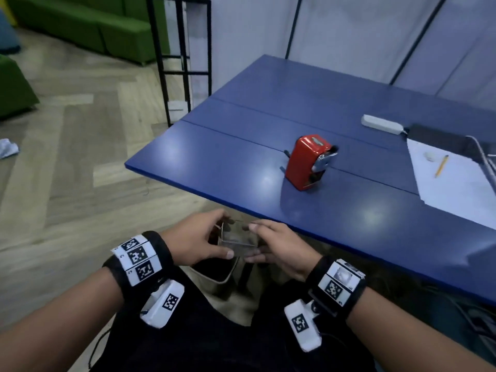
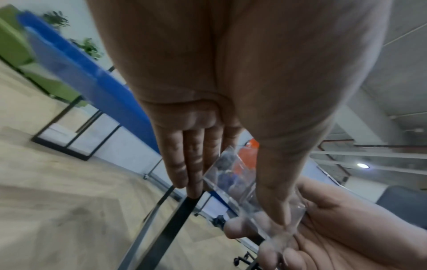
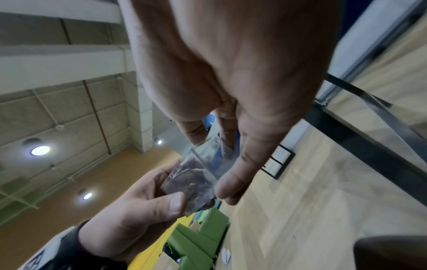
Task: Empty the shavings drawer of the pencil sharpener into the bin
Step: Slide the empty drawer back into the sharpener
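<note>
both hands hold the clear shavings drawer (image 1: 238, 238) between them, off the near edge of the blue table (image 1: 241, 162) and above a beige bin (image 1: 222, 275) that stands on the floor below. the left hand (image 1: 197, 241) grasps the drawer's left side, its thumb along the near wall and its fingers over the far edge. the right hand (image 1: 279, 248) grasps the right side, one finger laid across the top rim and the others under the base. in the left wrist view the drawer (image 2: 249, 184) shows dark shavings through its clear walls, pinched between the left thumb and fingers, with the right hand (image 2: 328, 228) cupped beneath. in the right wrist view the drawer (image 3: 196, 179) looks tilted and dark inside, with the left hand (image 3: 134, 219) gripping it from below.

the red pencil sharpener (image 1: 308, 162) stands upright on the table, well apart from the hands, toward the far right of them. farther right lie a white sheet of paper (image 1: 453, 183) with a yellow pencil (image 1: 441, 166) on it, and a white power strip (image 1: 382, 124) beyond. green sofas (image 1: 80, 25) stand at the far left on the wood floor.
</note>
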